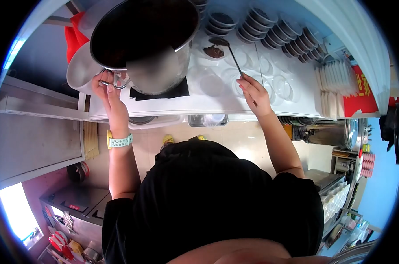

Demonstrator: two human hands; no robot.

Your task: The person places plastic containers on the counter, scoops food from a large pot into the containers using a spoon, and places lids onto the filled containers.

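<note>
A large metal pot with a dark inside stands at the left of the white counter, on a black mat. My left hand is closed around the looped side handle of this pot. In my right hand is the thin handle of a ladle. Its dark bowl hangs over a clear plastic cup that has brown, chunky sauce in it. Several clear cups without sauce stand in rows to the right of it.
Stacked filled cups line the back of the counter. White containers are piled at the right end by a red sign. A white bucket stands left of the pot. Below the counter edge sits a tray.
</note>
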